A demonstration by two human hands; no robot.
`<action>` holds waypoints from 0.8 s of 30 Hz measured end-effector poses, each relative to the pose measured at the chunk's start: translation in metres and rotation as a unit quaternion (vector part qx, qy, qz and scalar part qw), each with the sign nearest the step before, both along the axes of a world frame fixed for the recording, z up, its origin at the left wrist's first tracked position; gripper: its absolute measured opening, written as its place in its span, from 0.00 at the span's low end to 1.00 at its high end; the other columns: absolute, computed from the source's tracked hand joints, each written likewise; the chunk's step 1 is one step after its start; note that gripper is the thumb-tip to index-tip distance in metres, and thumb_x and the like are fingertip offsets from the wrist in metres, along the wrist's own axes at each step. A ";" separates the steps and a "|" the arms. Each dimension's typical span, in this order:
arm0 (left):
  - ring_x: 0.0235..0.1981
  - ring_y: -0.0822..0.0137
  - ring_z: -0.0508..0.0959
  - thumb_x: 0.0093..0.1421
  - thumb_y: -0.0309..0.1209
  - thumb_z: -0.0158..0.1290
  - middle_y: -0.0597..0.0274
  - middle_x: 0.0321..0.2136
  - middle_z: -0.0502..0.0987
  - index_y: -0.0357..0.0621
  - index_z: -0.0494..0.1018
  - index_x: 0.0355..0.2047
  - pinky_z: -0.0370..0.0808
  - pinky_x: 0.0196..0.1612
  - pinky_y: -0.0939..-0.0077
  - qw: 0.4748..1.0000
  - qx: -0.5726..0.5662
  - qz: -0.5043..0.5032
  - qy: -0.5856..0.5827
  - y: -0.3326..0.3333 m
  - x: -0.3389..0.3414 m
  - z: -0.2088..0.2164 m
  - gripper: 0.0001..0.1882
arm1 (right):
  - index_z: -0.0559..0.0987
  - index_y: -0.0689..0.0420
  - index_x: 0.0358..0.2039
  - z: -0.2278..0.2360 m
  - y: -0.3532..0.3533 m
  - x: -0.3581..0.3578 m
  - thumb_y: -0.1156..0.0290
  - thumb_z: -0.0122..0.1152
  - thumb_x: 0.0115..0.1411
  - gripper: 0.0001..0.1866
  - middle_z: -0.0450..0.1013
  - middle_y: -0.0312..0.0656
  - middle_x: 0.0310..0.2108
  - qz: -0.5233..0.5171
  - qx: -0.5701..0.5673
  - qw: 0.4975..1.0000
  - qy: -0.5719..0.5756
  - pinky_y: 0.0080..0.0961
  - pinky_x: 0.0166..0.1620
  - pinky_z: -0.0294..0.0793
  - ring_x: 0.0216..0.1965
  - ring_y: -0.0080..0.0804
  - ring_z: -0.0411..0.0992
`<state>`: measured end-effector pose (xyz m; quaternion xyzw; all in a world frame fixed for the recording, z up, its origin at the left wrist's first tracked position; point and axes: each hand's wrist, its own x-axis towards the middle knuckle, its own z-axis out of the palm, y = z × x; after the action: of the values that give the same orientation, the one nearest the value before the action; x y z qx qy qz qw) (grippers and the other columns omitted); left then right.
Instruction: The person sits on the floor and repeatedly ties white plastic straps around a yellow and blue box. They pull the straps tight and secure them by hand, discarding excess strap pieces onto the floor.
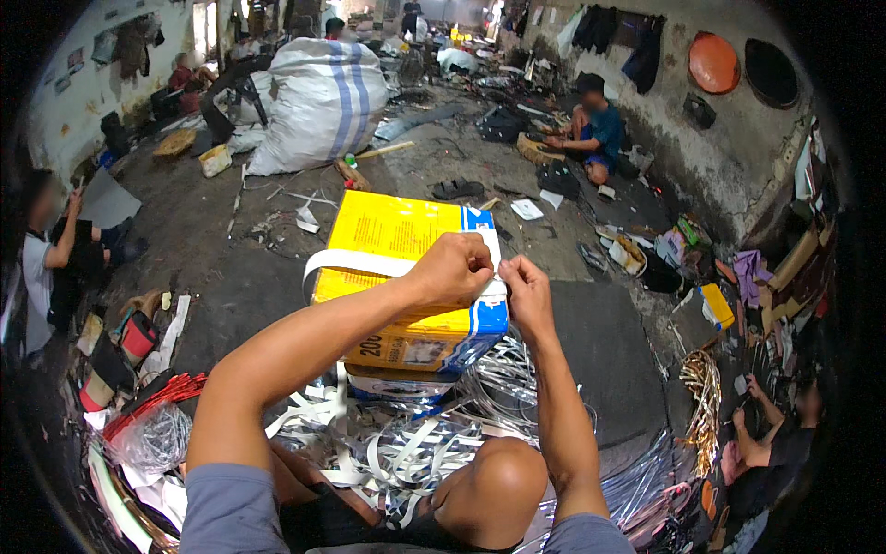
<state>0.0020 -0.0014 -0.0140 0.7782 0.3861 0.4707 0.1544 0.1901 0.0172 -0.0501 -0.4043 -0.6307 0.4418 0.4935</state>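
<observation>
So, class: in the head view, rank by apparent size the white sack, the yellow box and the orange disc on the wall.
1. Yellow box, though it sits nearest the camera, so this may flatter it.
2. White sack, not much smaller, and farther off.
3. Orange disc, clearly smallest.

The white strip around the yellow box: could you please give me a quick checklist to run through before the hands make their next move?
1. Left hand pinching the white strip: ok.
2. Right hand on the strip too, beside the left: ok.
3. Strip lying flat across the top of the yellow box: ok.
4. Box sitting steady on the heap of silver strips: cannot tell.
5. How the strip ends join under the fingers: cannot tell, hidden.
6. Other people well away from the box: ok.
</observation>
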 end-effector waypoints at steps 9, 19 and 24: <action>0.25 0.67 0.78 0.55 0.25 0.61 0.57 0.25 0.78 0.34 0.80 0.27 0.74 0.31 0.72 1.000 -0.023 -0.019 -0.010 0.008 0.007 -0.004 0.05 | 0.70 0.48 0.36 0.000 -0.012 0.002 0.61 0.58 0.73 0.09 0.58 0.24 0.15 0.128 -0.316 0.879 0.334 0.15 0.11 0.53 0.11 0.14 0.54; 0.24 0.61 0.80 0.52 0.27 0.63 0.54 0.24 0.79 0.35 0.81 0.26 0.76 0.30 0.68 0.999 -0.034 -0.008 -0.006 0.009 0.006 -0.001 0.06 | 0.81 0.68 0.30 0.028 0.044 -0.012 0.54 0.54 0.68 0.25 0.77 0.66 0.32 -0.151 0.141 0.932 -0.299 0.51 0.39 0.74 0.37 0.68 0.77; 0.27 0.69 0.80 0.54 0.25 0.64 0.57 0.26 0.82 0.36 0.83 0.28 0.77 0.33 0.74 0.998 -0.060 -0.011 -0.003 0.011 0.004 0.001 0.04 | 0.82 0.69 0.28 -0.035 0.056 0.000 0.62 0.58 0.64 0.19 0.76 0.65 0.27 -0.114 0.040 0.975 -0.187 0.48 0.36 0.74 0.31 0.59 0.79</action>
<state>0.0061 0.0093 -0.0131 0.7700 0.4049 0.4476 0.2072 0.1896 0.0734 -0.0847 -0.5288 -0.6786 0.2739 0.4300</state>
